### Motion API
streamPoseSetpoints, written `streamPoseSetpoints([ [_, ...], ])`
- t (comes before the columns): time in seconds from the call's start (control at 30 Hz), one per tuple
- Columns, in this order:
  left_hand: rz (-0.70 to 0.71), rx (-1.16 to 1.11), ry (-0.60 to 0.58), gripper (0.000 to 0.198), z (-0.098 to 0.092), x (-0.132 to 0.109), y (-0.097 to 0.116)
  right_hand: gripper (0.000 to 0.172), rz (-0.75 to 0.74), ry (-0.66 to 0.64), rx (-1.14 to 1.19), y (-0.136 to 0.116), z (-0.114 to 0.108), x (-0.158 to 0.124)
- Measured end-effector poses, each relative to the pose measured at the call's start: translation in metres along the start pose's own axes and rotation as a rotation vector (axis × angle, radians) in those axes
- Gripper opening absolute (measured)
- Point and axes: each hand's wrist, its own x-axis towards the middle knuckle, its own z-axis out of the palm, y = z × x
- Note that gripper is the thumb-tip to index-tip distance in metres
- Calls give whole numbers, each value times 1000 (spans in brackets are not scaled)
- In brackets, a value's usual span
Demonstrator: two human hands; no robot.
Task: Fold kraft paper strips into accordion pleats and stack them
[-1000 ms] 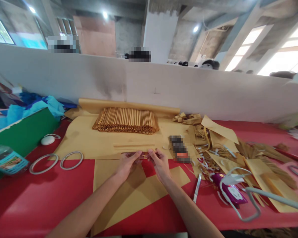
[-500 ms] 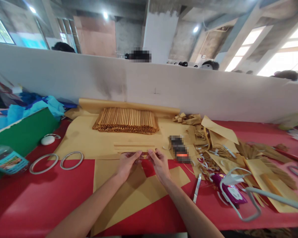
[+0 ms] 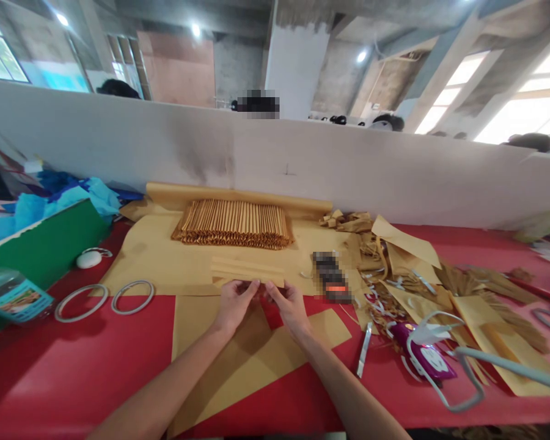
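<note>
A folded strip of brown kraft paper stretches between my hands, with crease lines running along its length. My left hand pinches its near edge between thumb and fingers. Close beside it, my right hand grips the same edge, thumb on top. Both fingertips are partly hidden by the paper. Under my wrists lies a flat sheet of brown paper. Beyond the strip stands a pleated stack of brown paper on a larger brown sheet.
Two pale rings and a bottle lie left, beside a green board. To the right are a blurred-out dark object, a cutter knife, a purple device with a white cable, and paper scraps.
The strip has tilted up, so more of its creased face shows beyond my fingers. My right hand has shifted slightly left, closer to my left hand.
</note>
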Motion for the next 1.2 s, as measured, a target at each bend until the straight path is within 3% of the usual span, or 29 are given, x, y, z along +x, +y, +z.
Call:
streamPoseSetpoints([
  [0.43, 90, 109, -120, 31, 1, -2, 3, 34, 51, 5, 21, 0, -5, 3],
  [0.57, 96, 92, -22, 35, -4, 2, 4, 36, 52, 42, 40, -6, -11, 4],
  [0.8, 109, -31, 161, 43, -32, 21, 19, 37, 8, 237, 153, -19, -36, 11],
  [0.9, 99, -47, 157, 43, -32, 23, 20, 37, 53, 191, 189, -17, -31, 9],
  [1.07, 70, -4, 69, 41, -16, 9, 11, 42, 153, -36, 144, -7, -6, 2],
  [1.2, 31, 26, -11, 40, -7, -1, 6, 38, 79, -27, 86, -3, -3, 1],
])
